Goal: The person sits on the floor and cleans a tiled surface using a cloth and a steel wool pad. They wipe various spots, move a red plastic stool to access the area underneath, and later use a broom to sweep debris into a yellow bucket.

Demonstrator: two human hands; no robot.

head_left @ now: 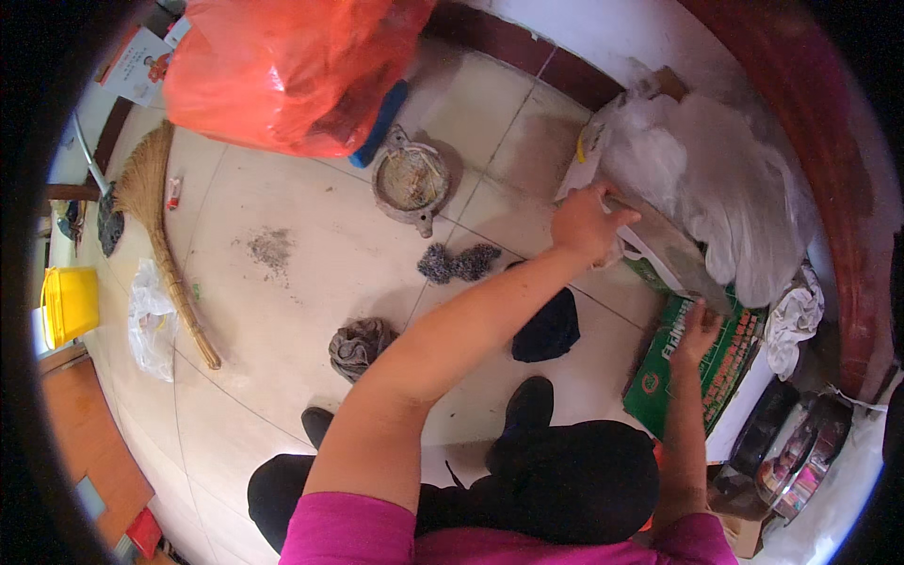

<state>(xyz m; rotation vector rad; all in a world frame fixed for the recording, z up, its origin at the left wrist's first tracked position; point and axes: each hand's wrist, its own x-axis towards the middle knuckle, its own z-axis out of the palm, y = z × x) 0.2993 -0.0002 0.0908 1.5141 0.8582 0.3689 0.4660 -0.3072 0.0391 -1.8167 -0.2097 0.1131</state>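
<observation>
My left hand point(587, 224) reaches across to the right and grips the far end of a grey-brown sheet-like panel point(667, 244), maybe a carton flap. At the panel's near end are the fingertips of my right hand point(696, 335); whether they pinch it or only touch it, I cannot tell. White plastic bags point(713, 169) lie bunched just beyond the panel. Below my right hand is a green cardboard carton point(653, 381) bearing printed writing. Part of a white and green surface shows under my left hand.
Around my feet on the tiled floor lie a dark cloth point(547, 328), steel-wool scourers point(459, 263) and a crumpled grey-brown rag point(361, 347). Farther off are a round stone-like bowl point(411, 182), a large red plastic bag point(282, 78), a straw broom point(162, 212) and a yellow bucket point(70, 304).
</observation>
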